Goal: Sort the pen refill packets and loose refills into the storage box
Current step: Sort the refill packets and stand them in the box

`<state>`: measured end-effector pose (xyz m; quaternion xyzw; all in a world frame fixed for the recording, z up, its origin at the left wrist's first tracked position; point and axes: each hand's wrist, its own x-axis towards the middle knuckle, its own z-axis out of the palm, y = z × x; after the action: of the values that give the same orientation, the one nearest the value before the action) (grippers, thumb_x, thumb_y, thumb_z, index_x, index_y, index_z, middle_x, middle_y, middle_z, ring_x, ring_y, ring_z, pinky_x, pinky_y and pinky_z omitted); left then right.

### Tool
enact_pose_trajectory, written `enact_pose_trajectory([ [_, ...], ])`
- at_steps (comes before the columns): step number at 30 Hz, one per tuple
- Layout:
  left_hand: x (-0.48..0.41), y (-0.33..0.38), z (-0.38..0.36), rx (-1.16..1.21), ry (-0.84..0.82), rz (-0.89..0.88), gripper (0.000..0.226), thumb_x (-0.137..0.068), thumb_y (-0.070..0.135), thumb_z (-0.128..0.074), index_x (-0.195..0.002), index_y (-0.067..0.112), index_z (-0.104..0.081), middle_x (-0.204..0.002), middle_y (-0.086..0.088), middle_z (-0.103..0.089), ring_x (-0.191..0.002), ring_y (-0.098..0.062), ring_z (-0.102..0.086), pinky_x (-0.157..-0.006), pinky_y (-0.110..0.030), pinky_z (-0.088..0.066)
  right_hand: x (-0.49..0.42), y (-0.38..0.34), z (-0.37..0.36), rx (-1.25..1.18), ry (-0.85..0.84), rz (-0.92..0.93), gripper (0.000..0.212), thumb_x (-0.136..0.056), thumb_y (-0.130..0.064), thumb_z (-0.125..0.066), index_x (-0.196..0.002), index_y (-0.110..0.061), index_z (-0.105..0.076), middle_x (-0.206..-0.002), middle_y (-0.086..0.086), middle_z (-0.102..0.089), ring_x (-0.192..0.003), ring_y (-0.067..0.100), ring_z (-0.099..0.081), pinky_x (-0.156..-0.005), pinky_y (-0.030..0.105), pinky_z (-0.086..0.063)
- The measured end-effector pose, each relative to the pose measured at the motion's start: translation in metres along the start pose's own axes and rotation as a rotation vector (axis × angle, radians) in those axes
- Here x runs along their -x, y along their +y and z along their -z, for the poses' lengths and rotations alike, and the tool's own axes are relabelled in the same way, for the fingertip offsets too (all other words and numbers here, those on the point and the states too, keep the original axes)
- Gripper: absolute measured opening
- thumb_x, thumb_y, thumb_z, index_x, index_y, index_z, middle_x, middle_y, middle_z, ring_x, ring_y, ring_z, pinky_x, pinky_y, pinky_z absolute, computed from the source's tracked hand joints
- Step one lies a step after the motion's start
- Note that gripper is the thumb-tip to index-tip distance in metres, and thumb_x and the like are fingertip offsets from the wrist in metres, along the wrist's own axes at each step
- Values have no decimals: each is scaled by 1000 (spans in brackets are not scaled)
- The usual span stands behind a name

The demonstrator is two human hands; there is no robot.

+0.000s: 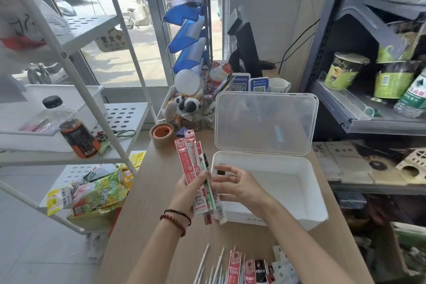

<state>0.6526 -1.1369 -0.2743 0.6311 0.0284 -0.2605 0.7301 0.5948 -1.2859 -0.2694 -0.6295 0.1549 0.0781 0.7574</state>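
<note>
The packets [198,175] are a fanned bunch of red and white refill packs, held upright just left of the box [272,191], above the table [143,203]. The left hand [186,189] has its fingers clamped around the lower half of the bunch. The right hand [239,184] is at the bunch's right edge, over the box's near-left corner, with fingers curled and a little apart; I cannot tell if they pinch one packet.

The box is open, its clear lid [265,122] standing up behind, and it looks almost empty inside. More packets and loose refills [214,265] lie on the table near the person.

I think the step is to square up the bunch before placing it. Next, the bunch must be lowered flat along the box's length.
</note>
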Motion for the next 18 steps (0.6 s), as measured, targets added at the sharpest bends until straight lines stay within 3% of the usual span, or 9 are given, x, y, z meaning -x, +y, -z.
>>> enact_pose_trajectory([
  [3, -3, 0, 3, 13, -3, 3, 21, -85, 18, -65, -103, 9, -61, -90, -13, -71, -75, -26, -69, -72, -40, -58, -3, 0, 1, -30, 29, 11, 49, -79, -5, -77, -124, -15, -58, -116, 10, -68, -104, 20, -69, -86, 43, -58],
  [7, -7, -4, 8, -106, 41, -28, 27, -85, 17, -65, -109, 9, -55, -91, -12, -69, -76, -24, -68, -77, -43, -56, -19, 7, 10, 37, 278, 20, 35, -83, -6, -72, -110, -22, -55, -109, 9, -69, -100, 22, -68, -89, 47, -56],
  [11, -5, -9, 17, -78, 10, 8, 24, -88, 13, -61, -110, 15, -51, -100, -13, -68, -77, -26, -72, -62, -38, -59, -36, 24, 22, 137, 361, -20, 20, -86, -7, -67, -95, -21, -56, -102, 8, -68, -99, 28, -67, -88, 53, -55],
  [15, -5, -14, 22, -58, 27, 24, 25, -86, 12, -63, -107, 20, -53, -94, -10, -72, -72, -24, -72, -56, -32, -57, -50, 39, 19, 121, 341, -77, 21, -91, -4, -61, -98, -21, -71, -102, 4, -68, -90, 15, -63, -69, 27, -55],
  [18, -8, -17, 25, -59, 67, 59, 30, -81, 11, -69, -107, 13, -55, -88, -12, -71, -67, -21, -72, -54, -29, -56, -58, 47, 14, 103, 334, -91, 31, -86, 2, -66, -114, -11, -69, -110, 8, -69, -95, 18, -67, -74, 26, -57],
])
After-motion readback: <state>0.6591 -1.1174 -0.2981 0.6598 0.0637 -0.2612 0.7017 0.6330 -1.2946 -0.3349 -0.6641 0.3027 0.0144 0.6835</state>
